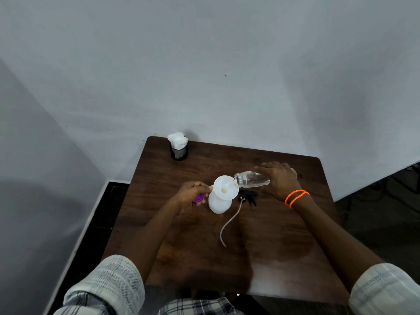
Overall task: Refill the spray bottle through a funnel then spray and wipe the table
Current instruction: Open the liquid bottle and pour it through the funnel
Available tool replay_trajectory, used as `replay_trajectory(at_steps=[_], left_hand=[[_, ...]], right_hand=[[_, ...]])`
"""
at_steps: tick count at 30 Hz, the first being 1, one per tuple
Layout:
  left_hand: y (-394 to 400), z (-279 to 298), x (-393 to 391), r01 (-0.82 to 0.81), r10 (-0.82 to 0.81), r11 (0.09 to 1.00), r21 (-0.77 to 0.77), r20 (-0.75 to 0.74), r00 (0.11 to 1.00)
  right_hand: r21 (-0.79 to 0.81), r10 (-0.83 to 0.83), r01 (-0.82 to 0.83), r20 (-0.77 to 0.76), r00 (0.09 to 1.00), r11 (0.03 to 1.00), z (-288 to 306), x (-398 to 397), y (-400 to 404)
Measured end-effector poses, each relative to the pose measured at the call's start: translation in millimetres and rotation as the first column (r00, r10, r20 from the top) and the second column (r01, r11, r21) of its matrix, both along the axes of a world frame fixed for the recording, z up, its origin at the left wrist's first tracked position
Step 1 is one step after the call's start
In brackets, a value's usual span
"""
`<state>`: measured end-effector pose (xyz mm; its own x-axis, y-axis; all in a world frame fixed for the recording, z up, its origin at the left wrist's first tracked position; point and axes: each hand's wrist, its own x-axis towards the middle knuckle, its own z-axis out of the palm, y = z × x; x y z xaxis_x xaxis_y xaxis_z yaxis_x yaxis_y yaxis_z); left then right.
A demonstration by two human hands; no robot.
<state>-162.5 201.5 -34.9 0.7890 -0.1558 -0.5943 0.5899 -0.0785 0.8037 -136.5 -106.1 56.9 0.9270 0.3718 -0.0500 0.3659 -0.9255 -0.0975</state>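
At the middle of a dark wooden table (284, 235), the right hand (280, 180) grips a clear bottle (251, 179) lying nearly sideways, mouth pointing left over the white funnel (226, 187) seated in the spray bottle (219, 204), whose funnel tab the left hand (192, 193) pinches while holding a purple cap (200, 197).

The person wears a pale checked shirt with both sleeves (109, 285) rolled above the elbows, leaving the forearms bare. Two bright orange beaded bands (296, 197) circle the right wrist.
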Motion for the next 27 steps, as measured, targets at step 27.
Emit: replay_trajectory(at_steps=[27], left_hand=[[-0.6, 2.1, -4.0, 0.007, -0.007, 1.000, 0.019, 0.020, 1.000]], right_hand=[[-0.023, 0.020, -0.019, 0.033, 0.999, 1.000, 4.4, 3.2, -2.6]])
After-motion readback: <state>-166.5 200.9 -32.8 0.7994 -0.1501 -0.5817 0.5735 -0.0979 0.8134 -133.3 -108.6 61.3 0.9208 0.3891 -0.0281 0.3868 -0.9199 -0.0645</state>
